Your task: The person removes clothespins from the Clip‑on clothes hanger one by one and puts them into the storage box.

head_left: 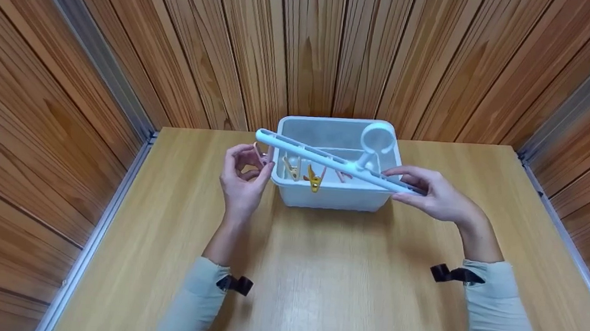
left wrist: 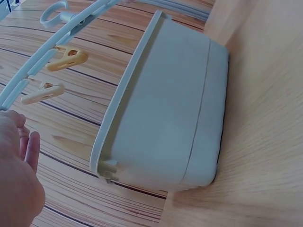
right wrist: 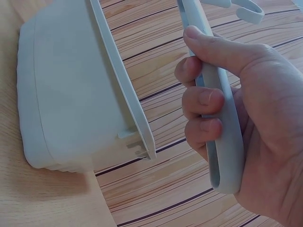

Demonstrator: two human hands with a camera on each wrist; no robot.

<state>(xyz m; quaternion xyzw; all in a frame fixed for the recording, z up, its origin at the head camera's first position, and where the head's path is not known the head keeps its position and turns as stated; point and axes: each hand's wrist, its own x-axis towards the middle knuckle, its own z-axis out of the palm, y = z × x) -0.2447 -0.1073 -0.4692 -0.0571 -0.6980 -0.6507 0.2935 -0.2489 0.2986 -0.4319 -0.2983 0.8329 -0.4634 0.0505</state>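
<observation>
A light blue clip hanger [head_left: 322, 158] with a round hook [head_left: 379, 138] is held slanting above a white plastic bin [head_left: 332, 197]. My right hand [head_left: 432, 194] grips its right end, fingers wrapped round the bar in the right wrist view. My left hand [head_left: 244, 174] pinches a pink clothespin [head_left: 259, 154] near the bar's left end; the left wrist view hides that clothespin. From the bar hang a yellow clothespin [head_left: 315, 179] and a cream clothespin [head_left: 291, 168]. Further right, a pink clothespin [head_left: 343, 176] shows below the bar, and I cannot tell whether it hangs or lies in the bin.
The bin stands on a light wooden table [head_left: 318, 272], near the wood-panelled back wall [head_left: 315, 46]. Panelled side walls with metal rails [head_left: 94, 244] flank the table. Black straps [head_left: 234, 285] sit on both sleeves.
</observation>
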